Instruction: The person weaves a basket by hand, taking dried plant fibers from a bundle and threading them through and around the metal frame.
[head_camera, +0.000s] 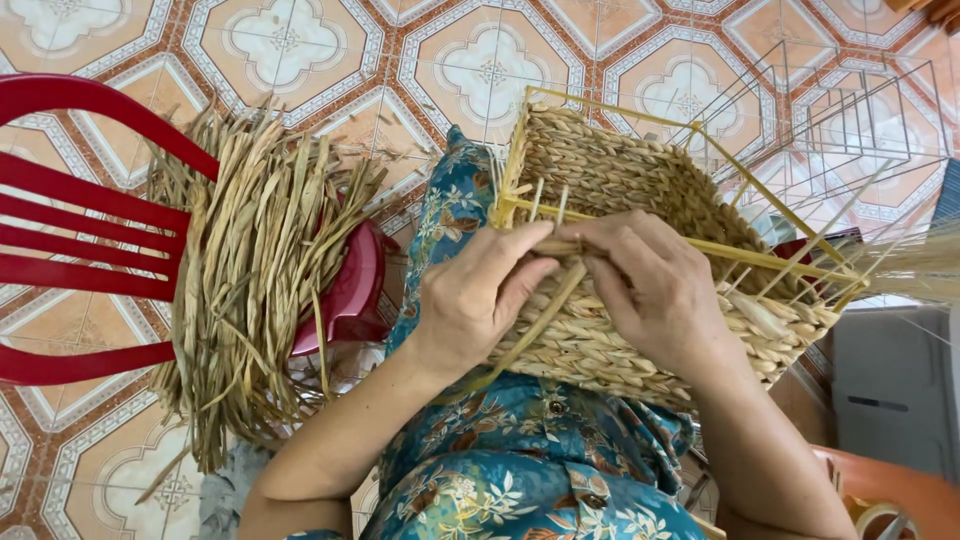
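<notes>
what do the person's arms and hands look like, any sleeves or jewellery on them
Both forearms are bare from the elbows down; no sleeves reach them. The left hand and right hand wear no gloves, and no rings, bracelets or watch show. Fingernails are short and unpainted where visible. The only clothing in view is a blue-teal garment with a floral print and small buttons, covering the lap and body.

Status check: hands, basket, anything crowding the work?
Left hand and right hand both pinching a straw strand at the woven basket on the lap. Yellow wire frame partly bare. Dried straw bundle on red chair, clear of hands.
</notes>
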